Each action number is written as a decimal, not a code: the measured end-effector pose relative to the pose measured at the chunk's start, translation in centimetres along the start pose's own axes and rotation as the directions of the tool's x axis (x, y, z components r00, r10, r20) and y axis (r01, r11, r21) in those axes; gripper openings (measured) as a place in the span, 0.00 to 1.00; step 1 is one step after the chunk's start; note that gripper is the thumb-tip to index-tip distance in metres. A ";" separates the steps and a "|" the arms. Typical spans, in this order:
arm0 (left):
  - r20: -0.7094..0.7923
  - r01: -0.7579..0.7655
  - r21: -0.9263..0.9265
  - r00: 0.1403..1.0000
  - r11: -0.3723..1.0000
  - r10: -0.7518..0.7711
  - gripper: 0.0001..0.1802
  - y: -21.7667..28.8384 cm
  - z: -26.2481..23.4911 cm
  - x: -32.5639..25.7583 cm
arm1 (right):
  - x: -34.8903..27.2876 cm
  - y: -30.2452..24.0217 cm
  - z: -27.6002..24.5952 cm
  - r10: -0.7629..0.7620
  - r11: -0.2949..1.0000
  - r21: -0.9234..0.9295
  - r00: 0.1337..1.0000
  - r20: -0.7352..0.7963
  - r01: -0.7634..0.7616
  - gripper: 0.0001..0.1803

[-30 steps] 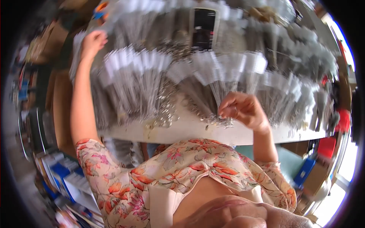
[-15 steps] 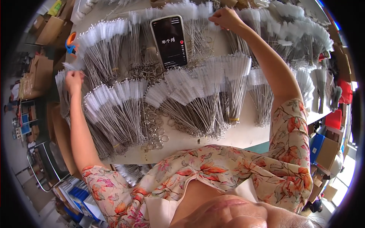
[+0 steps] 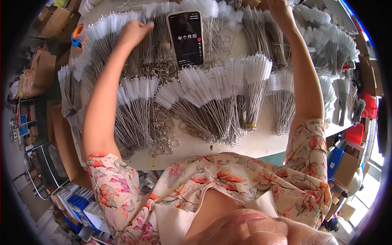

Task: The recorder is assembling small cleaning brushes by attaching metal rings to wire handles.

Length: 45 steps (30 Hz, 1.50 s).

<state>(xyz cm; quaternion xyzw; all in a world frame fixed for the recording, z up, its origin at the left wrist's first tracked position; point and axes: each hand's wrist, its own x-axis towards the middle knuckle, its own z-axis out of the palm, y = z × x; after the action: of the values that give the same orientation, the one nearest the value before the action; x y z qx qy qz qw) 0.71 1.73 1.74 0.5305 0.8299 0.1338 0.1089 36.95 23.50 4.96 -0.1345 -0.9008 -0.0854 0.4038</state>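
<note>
Bundles of white-bristled tube brushes (image 3: 212, 85) with thin wire handles lie fanned out in rows over the table. My left hand (image 3: 134, 33) is over the far-left row, beside a bunch of upright brushes (image 3: 165, 34). Its fingers are curled and the thumb is pressed in; what they hold, if anything, is hidden. My right hand (image 3: 281, 13) reaches to the far edge of the view, above the far-right brushes (image 3: 257, 22). Its fingertips are cut off there. A single wire with a looped end (image 3: 277, 44) shows below that hand.
A phone (image 3: 185, 38) with a lit screen leans among the brushes. Loose metal rings (image 3: 163, 122) lie in a heap near the middle. Orange-handled scissors (image 3: 76, 36) are at the far left. Cardboard boxes (image 3: 67, 139) stand beside the table (image 3: 192, 147).
My left hand has moved right and away from me, from the left-end brushes to the far row. My right hand has gone further right and away. The view has shifted slightly.
</note>
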 end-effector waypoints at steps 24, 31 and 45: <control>-0.396 -0.288 -0.858 0.898 0.425 -0.192 0.09 1.8 -8.9 -8.4 | -5.6 -0.2 -1.2 0.775 0.581 -0.317 0.391 0.497 -0.750 0.16; -0.235 -0.144 -0.912 0.951 0.384 -0.203 0.14 1.7 -10.6 -18.5 | -4.9 0.4 -5.2 0.686 0.689 -0.081 0.612 0.392 -0.720 0.12; -0.202 -0.129 -0.956 0.941 0.263 -0.272 0.16 -0.6 -8.7 -30.0 | -6.1 6.7 -9.2 0.933 0.121 0.275 0.204 0.297 -0.954 0.10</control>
<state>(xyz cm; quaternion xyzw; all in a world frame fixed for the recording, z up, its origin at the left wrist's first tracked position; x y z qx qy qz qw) 9.79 -26.74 10.91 0.2862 0.6065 0.6892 0.2743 49.43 26.41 6.80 -0.5876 -0.6171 0.3790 0.3609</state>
